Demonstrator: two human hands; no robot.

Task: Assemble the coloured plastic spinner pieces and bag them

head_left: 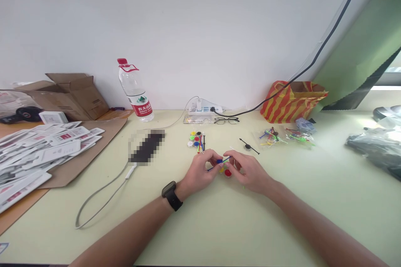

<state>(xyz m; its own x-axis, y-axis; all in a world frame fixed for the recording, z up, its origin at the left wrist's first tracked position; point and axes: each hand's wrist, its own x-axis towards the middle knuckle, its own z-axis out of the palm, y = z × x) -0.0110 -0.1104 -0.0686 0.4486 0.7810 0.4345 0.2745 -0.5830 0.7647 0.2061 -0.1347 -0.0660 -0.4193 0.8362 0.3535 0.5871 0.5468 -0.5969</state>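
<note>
Bridging pinching fingers [214, 159]: blue stick [224, 160]

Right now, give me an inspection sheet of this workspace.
Surface: pale table, cardboard sheet at left.
Job's things: blue stick pinched between both hands; red disc beneath it; coloured discs behind.
Clutter: water bottle, cardboard box, white cards, glasses, striped bag, bagged sticks.
Hands: left hand and right hand both shut on the blue stick.
Cables: grey cable looping leftward; black cable running to the power strip.
Surroundings: white wall, green panel at right.
</note>
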